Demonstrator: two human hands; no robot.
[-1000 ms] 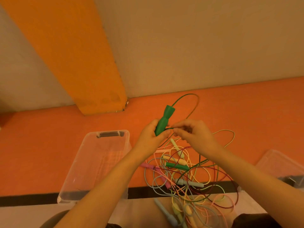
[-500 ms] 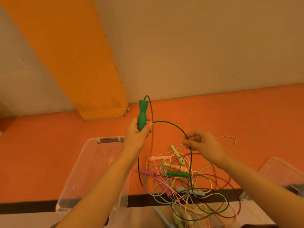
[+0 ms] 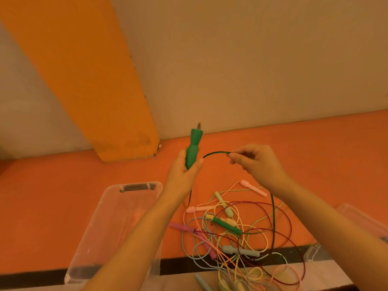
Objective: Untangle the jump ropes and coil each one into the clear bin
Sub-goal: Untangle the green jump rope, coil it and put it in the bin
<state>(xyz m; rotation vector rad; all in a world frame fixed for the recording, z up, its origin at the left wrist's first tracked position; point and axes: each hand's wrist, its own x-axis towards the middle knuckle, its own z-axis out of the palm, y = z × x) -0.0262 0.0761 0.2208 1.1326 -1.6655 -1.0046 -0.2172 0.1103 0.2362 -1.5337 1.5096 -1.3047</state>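
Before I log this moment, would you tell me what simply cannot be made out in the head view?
- Green handle: its lower end is hidden inside the left hand.
- Green cord: the right hand covers where it runs on.
- Rope pile: the bottom edge cuts it off, so no count.
- Clear bin: the left forearm covers part of its floor.
- Second clear container: cut off by the right edge.
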